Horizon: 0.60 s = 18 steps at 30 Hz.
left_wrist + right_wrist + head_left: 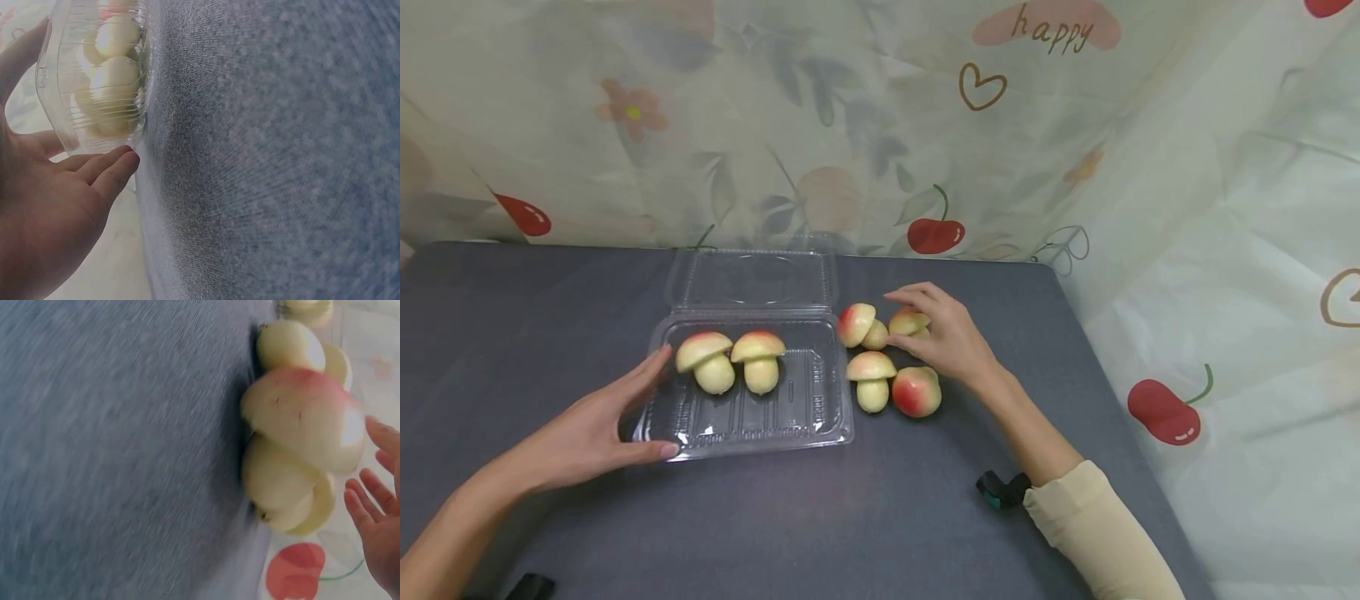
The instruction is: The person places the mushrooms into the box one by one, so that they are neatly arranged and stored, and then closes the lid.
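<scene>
A clear plastic clamshell box [797,417] lies with its lid folded back. Inside it, side by side, are two toy mushrooms, a left one [703,350] and a right one [758,358], with red-tinged caps and pale stems. My left hand [598,425] spans the box's left side, thumb at the front corner, straight fingers along its wall. Several more mushrooms lie just right of the box. Over the far one [906,323], my right hand [951,337] hovers with thumb and fingers apart, partly hiding it. A tipped mushroom [916,392] shows its red cap nearest the right wrist.
Beyond the box, its transparent lid [748,279] reaches toward the back edge of the grey cloth-covered table [880,517]. A printed curtain [865,125] hangs behind the table and along the right. A black wrist device [1002,490] sits beside the right cuff.
</scene>
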### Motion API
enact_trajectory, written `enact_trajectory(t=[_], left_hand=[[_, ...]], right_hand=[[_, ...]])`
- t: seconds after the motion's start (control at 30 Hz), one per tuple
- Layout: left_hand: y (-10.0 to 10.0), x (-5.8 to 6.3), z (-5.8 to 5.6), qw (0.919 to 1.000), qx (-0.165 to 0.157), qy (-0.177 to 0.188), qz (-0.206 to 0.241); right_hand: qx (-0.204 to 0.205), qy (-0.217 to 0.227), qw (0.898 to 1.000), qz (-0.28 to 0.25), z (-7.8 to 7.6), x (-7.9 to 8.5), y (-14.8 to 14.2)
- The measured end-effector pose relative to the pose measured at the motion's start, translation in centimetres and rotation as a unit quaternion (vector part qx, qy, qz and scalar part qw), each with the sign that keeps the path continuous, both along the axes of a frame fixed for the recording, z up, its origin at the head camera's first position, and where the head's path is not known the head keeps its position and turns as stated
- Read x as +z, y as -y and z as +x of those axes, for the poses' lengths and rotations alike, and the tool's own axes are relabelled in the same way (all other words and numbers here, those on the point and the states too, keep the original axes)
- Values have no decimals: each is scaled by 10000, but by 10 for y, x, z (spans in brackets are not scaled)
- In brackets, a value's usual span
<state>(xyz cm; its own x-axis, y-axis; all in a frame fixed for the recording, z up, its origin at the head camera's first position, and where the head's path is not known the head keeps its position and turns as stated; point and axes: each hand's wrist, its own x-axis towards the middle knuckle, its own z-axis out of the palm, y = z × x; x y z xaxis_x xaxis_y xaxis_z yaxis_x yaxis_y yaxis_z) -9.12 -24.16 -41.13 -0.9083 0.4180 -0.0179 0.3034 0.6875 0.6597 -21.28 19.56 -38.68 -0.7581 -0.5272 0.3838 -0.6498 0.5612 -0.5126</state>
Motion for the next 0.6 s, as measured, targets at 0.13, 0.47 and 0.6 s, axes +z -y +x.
enact_trajectory(t=[0.13, 0.47, 0.6], left_hand=[[0, -1, 0, 10000, 15, -14, -44], [0, -1, 0, 9999, 60, 47, -138], [1, 0, 0, 9998, 67, 69, -144]], right_hand=[[-10, 102, 9999, 62, -3, -5, -12], [84, 110, 9999, -5, -8, -14, -32], [109, 67, 9999, 99, -11, -14, -35]])
